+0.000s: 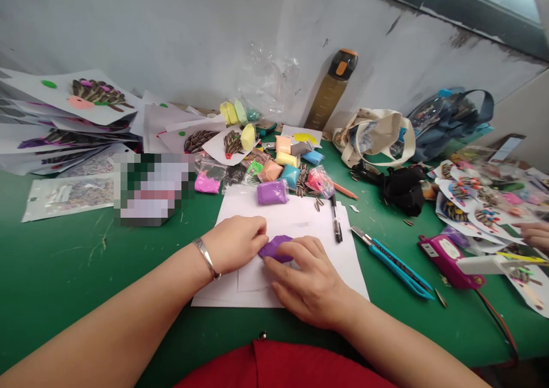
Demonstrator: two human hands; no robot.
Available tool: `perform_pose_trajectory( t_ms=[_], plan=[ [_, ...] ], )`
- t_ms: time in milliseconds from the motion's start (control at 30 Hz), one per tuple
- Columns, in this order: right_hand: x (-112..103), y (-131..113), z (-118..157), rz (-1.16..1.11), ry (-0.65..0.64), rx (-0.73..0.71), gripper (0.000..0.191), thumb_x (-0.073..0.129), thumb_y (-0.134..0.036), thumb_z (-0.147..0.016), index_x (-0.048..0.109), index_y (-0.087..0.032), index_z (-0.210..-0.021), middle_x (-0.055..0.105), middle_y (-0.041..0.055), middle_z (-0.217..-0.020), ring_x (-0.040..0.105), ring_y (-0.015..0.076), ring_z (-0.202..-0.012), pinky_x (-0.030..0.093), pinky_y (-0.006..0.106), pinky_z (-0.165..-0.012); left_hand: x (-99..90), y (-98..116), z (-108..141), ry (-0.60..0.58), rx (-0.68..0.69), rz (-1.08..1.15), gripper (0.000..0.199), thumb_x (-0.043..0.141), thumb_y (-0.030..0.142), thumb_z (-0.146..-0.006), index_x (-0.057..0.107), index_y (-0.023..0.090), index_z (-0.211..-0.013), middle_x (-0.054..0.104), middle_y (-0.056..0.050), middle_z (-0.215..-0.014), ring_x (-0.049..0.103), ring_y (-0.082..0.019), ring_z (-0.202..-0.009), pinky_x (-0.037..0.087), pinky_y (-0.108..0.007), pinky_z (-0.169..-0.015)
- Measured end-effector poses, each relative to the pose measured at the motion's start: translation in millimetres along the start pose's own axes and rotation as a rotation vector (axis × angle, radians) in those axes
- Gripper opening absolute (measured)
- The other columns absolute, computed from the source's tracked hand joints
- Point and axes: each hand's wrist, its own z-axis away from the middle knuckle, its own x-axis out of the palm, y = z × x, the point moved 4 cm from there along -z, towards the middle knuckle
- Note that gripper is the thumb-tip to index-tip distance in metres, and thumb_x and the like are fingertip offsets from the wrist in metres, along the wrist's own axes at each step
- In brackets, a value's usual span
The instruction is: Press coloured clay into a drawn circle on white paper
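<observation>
A flattened piece of purple clay (278, 247) lies on a small paper piece (253, 278) over white sheets (355, 274). My left hand (242, 240), with a silver bracelet at the wrist, is closed, its thumb and curled fingers pinching at the clay's left edge. From the right, my right hand (306, 279) reaches over the clay with bent fingers spread apart, the fingertips touching its front and right side. Just beyond the hands sits a wrapped purple clay block (272, 192). A black pen (335, 219) rests at the right of the sheets.
A blue utility knife (394, 268) lies right, blade out, near a magenta glue-gun-like device (450, 259). Behind are clay packets (285, 159), sunflower seeds (302, 182) and a bottle (332, 88). Decorated cards (98, 99) are stacked left. Another person's hand (536, 236) shows at far right.
</observation>
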Motion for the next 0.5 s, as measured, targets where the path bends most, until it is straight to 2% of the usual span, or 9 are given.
perform_pose_trajectory(
  t_ms=[267, 500],
  plan=[
    [7.4, 0.2, -2.1, 0.040, -0.056, 0.004, 0.027, 0.051, -0.031, -0.088, 0.063, -0.020, -0.110, 0.057, 0.0096, -0.113, 0.047, 0.0252, -0.102, 0.037, 0.045, -0.087, 0.3, 0.5, -0.8, 0.002, -0.008, 0.001, 0.017, 0.042, 0.028, -0.083, 0.056, 0.022, -0.076, 0.066, -0.001, -0.076, 0.057, -0.018, -0.070, 0.033, -0.027, -0.058],
    [2.9, -0.6, -1.8, 0.037, -0.011, 0.021, 0.034, 0.052, -0.030, -0.088, 0.059, -0.019, -0.119, 0.056, 0.0108, -0.115, 0.047, 0.0255, -0.104, 0.037, 0.045, -0.088, 1.4, -0.5, -0.3, 0.008, 0.002, 0.003, 0.017, 0.042, 0.029, -0.084, 0.055, 0.022, -0.076, 0.065, -0.001, -0.075, 0.056, -0.018, -0.068, 0.032, -0.027, -0.057]
  ],
)
